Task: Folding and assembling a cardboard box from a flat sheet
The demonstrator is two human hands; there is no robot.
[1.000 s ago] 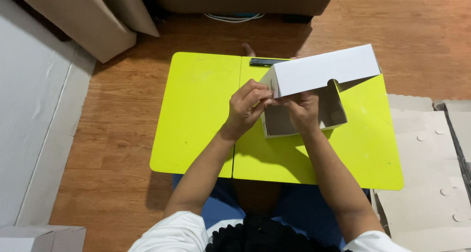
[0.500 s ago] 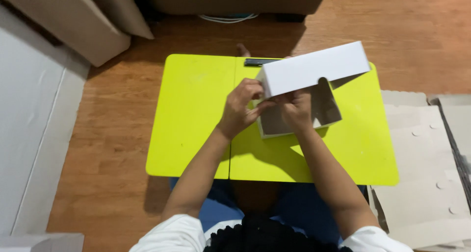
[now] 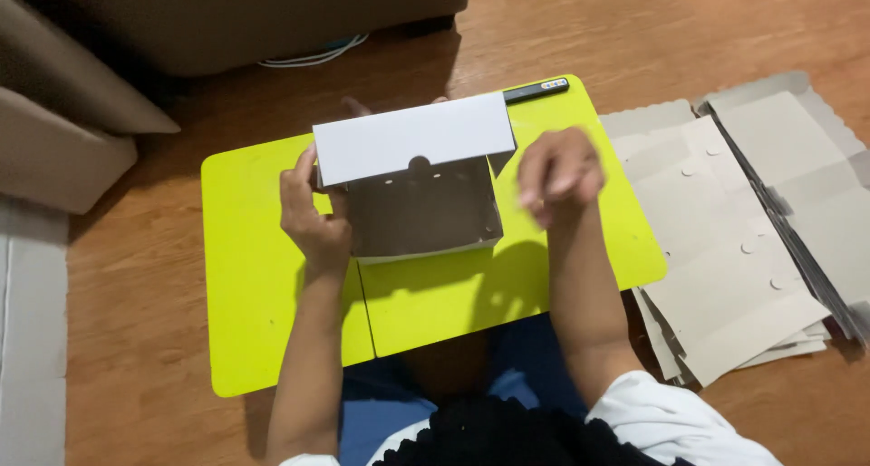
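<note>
A half-folded cardboard box [image 3: 421, 194], white outside and grey inside, stands on a lime-green folding table [image 3: 272, 312]. Its white lid flap is raised along the far side. My left hand [image 3: 313, 214] grips the box's left wall, thumb on the outside. To the right of the box my right hand [image 3: 557, 171] hovers a little above the table, fingers loosely curled and blurred, touching nothing.
A stack of flat grey box blanks [image 3: 752, 248] lies on the wooden floor to the right. A black pen or marker [image 3: 535, 91] rests at the table's far edge. A brown sofa [image 3: 227, 22] is beyond the table, with a white cable beneath it.
Both hands were pinched together at the box's left corner. My right hand has now let go and moved to the right, and the box has turned to face me squarely.
</note>
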